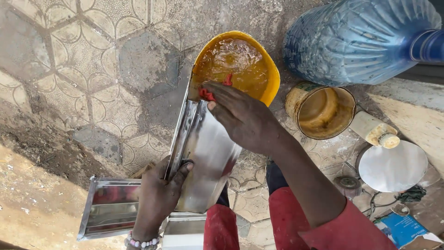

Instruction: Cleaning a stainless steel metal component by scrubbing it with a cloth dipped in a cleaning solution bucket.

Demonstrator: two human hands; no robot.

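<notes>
One shiny sheet-metal piece (203, 157), tilted w/ its top end at the rim of the yellow basin (273, 74) of brownish liquid, sits between both hands: left hand (159, 194) is clamped on its lower left edge, thumb over the fold, while right hand (243, 118) presses flat on the upper face, fingers pinning a red rag (206, 94) against it. Likely risks, imo: wet metal slipping out of the left grip, a folded edge cutting the rubbing fingers, or a hard push tipping the basin just beyond the right hand; more folded metal parts (111, 208) lie below the left hand, a rusty tin (321, 111) and big blue bottle (360, 39) off to the right.
</notes>
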